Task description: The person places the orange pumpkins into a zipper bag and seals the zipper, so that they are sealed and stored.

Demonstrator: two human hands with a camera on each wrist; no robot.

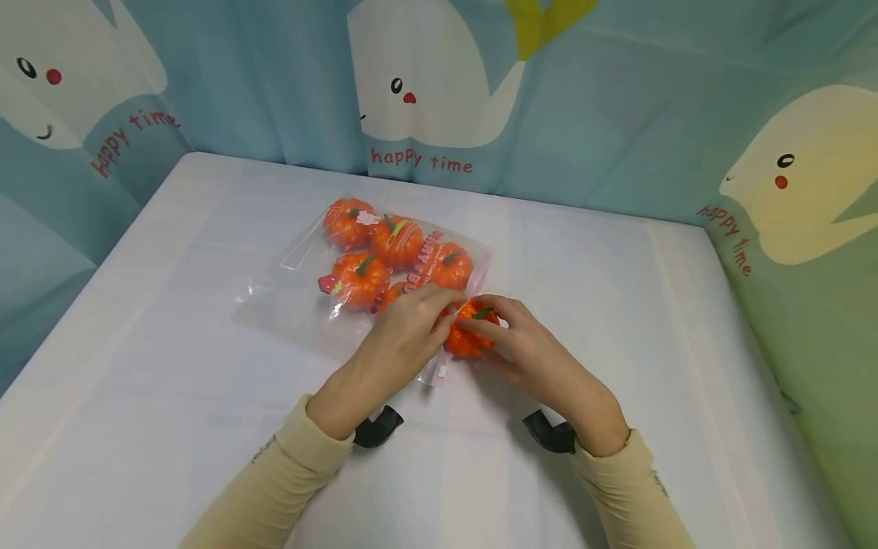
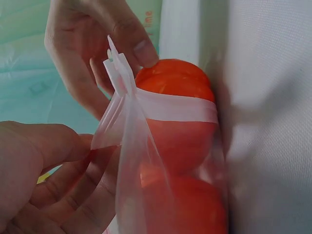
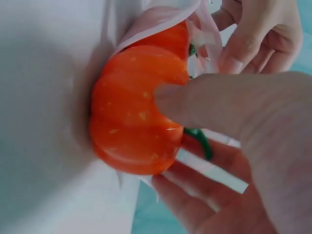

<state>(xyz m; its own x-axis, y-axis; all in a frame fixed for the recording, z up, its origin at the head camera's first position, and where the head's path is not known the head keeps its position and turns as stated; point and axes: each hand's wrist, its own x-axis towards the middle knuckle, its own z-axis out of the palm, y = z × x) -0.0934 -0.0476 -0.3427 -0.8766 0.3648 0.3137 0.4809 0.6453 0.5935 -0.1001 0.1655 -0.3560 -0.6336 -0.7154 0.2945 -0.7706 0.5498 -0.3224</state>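
A clear plastic zip bag (image 1: 288, 309) lies flat on the table with several small orange toy pumpkins (image 1: 361, 282) inside, each with a green stem. At the bag's right-hand mouth, my left hand (image 1: 405, 326) pinches the upper film between thumb and fingers, lifting it as the left wrist view shows. My right hand (image 1: 545, 362) grips another orange pumpkin (image 3: 136, 112) between thumb and fingers. That pumpkin sits in the bag's mouth, partly under the pale rim (image 2: 180, 107). Directly behind it, a second pumpkin (image 2: 187, 209) shows through the film. My left hand partly covers one bagged pumpkin.
A white table (image 1: 617, 305) carries the bag, with a white zip slider (image 1: 442, 372) at the bag's near corner. Behind the table hangs a blue-green curtain (image 1: 604, 137) printed with white whales. Black curved pieces (image 1: 380, 428) show beside both wrists.
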